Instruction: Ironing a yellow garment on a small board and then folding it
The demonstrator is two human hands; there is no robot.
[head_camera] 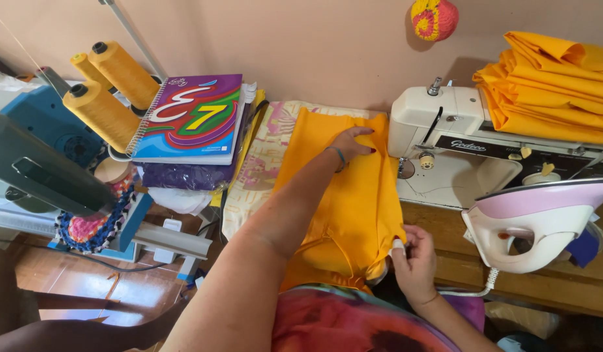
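A long piece of orange fabric (pixel 353 195) lies stretched over a patterned padded board (pixel 262 163) toward me. My left hand (pixel 355 145) rests flat on its far end, near the sewing machine, fingers spread. My right hand (pixel 413 257) pinches the fabric's near right edge between thumb and fingers; one fingertip is wrapped in white.
A white sewing machine (pixel 458 143) stands right of the fabric, with folded orange cloth (pixel 556 85) stacked on it. A white and lilac iron (pixel 543 225) stands upright at the right. At left are yellow thread cones (pixel 102 111), a colourful spiral notebook (pixel 194 117) and a blue overlock machine (pixel 47 130).
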